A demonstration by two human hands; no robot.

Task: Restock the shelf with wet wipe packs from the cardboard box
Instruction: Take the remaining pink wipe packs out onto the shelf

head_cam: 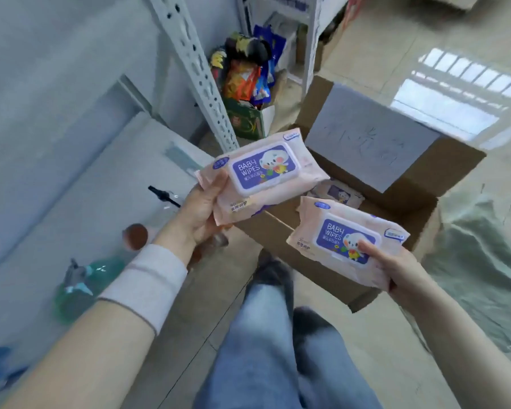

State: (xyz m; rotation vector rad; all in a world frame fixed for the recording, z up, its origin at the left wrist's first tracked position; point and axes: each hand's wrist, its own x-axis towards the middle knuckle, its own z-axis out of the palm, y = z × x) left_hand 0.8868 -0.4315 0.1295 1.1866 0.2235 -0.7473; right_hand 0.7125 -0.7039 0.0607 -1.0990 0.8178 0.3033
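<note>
My left hand [202,209] grips a pink baby wipes pack [263,172] with a purple lid label, held up near the shelf's edge. A second pink wipes pack [345,246] sits in my right hand [396,267], above the near side of the open cardboard box [419,184] on the floor. Inside the box another wipes pack [338,193] shows between the two held ones. The white shelf board [71,202] lies to the left, below my left forearm.
A white perforated shelf upright [201,78] rises beside the box. Behind it stands a carton stuffed with colourful snack bags [245,81]. On the shelf are a green spray bottle [83,278], a brown-capped item [135,236] and a black-nozzled bottle [163,196]. My jeans-clad legs [278,335] stand on tiled floor.
</note>
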